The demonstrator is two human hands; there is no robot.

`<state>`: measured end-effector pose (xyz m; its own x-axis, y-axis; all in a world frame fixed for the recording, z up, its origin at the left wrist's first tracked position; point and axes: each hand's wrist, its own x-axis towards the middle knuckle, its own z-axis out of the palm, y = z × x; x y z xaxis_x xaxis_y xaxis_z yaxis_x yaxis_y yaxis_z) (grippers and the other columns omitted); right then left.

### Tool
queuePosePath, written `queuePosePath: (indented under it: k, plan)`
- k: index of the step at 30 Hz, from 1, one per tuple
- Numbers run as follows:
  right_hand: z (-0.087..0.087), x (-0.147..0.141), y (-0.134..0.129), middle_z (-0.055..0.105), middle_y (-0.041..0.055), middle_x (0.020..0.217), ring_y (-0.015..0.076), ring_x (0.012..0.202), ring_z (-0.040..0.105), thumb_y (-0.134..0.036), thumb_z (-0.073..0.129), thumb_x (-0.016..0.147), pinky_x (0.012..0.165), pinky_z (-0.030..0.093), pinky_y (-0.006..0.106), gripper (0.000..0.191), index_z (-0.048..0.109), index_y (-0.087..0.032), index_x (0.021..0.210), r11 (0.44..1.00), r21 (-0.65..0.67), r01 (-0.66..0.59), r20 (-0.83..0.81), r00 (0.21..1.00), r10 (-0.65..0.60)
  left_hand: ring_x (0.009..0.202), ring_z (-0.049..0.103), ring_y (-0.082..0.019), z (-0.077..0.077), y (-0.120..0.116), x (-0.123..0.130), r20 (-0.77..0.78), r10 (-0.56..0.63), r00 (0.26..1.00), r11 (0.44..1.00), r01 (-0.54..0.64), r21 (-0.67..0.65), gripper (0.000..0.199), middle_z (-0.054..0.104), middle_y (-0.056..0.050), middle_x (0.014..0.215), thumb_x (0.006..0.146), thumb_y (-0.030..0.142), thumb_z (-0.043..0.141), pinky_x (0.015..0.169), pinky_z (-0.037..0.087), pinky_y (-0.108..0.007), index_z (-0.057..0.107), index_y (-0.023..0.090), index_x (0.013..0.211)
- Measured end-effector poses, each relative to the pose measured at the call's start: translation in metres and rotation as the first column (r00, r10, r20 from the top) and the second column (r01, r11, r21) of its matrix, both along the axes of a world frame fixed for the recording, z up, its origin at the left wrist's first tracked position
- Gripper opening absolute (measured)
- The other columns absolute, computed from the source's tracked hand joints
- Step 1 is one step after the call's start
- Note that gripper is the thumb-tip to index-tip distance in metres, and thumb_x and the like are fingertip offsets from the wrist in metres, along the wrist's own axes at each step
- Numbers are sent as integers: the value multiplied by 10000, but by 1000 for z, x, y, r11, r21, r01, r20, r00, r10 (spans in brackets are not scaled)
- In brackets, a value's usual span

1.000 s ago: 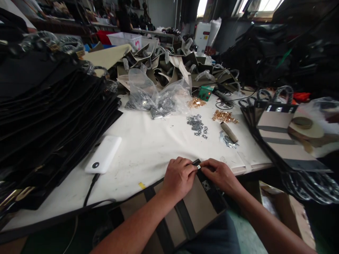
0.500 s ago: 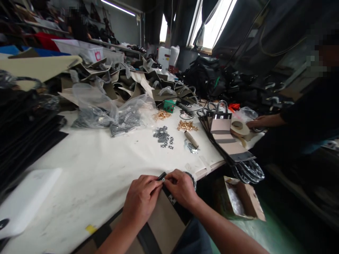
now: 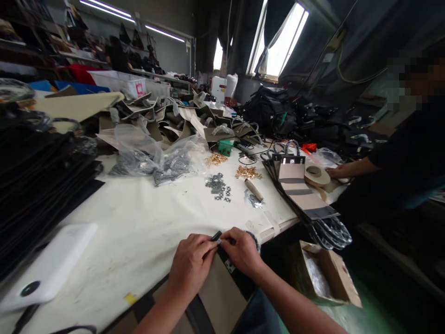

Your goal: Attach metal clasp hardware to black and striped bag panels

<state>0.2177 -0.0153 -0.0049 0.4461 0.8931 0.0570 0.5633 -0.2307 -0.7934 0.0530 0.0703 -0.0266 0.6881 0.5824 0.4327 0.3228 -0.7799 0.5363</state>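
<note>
A flat bag panel (image 3: 222, 285) with a beige inside and black bands lies tilted over the table's front edge, towards my lap. My left hand (image 3: 193, 260) is closed on its black upper edge (image 3: 216, 235), thumb and fingers pinched together. Close beside it, my right hand (image 3: 241, 250) is pinched at the same edge. A tiny shiny metal piece (image 3: 219, 241) shows between the fingertips of both hands. Below the right fingers, a metal plate with dark holes (image 3: 230, 266) sits on the black band. The dark-wrapped handle (image 3: 256, 239) is partly hidden behind my right hand.
On the white table (image 3: 146, 222) lie metal plates (image 3: 215, 183), gold fasteners (image 3: 248, 172) and a short roller-like stick (image 3: 254, 189). Stacked bags (image 3: 292, 174) and a tape roll (image 3: 317, 175) are at right, near another person's hand (image 3: 339, 171). An open carton (image 3: 327, 273) stands below.
The view has shifted a little, so the table and its things appear slightly lower and further right. Both hands keep their pinch at the panel's edge.
</note>
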Motion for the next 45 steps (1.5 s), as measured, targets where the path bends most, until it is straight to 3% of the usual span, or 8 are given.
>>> queuePosePath:
  k: [5,8,12,22,31,45]
  plan:
    - [9,10,-5,750,28,897,196,864,680,-302,638,850,785,494,285,191,800,-224,911,990,-75,-118,-86,990,111,982,621,-220,3,-6,-1,-33,19,999,998,-20,-55,122,721,-18,983,939,215,664,823,450,-370,751,285,989]
    - [13,12,-1,763,31,888,214,880,691,-366,622,850,783,496,290,228,790,-211,855,982,-158,-106,-105,990,90,1000,611,-219,5,-8,-1,-58,24,998,997,-28,-70,120,721,-16,997,947,231,660,840,440,-380,750,284,1006]
    - [14,9,5,715,0,722,199,751,664,-367,608,820,655,449,268,231,759,-205,758,969,-240,-52,-61,997,38,1017,604,-228,8,-9,-1,-80,19,997,997,-25,-76,117,722,-15,1005,947,251,663,828,428,-392,752,284,1015]
    - [15,10,10,579,-31,583,153,613,549,-340,574,771,568,366,251,215,650,-204,623,954,-297,-42,2,999,45,1015,602,-225,8,-11,-4,-83,24,996,997,-30,-69,138,724,-11,1011,955,280,656,810,420,-400,749,300,1056]
    - [23,12,19,497,-36,554,142,612,491,-328,559,746,562,326,254,223,555,-202,561,934,-350,-73,32,995,90,982,599,-224,9,-9,-2,-117,32,993,997,-41,-73,126,720,-10,975,960,304,648,794,412,-401,748,303,1038]
    - [29,21,26,478,-48,543,126,580,441,-306,536,735,534,294,258,184,582,-195,596,876,-452,-169,-4,982,187,977,589,-233,7,-10,-1,-126,25,992,999,-28,-21,163,709,-20,1008,977,301,611,781,408,-415,738,300,1079]
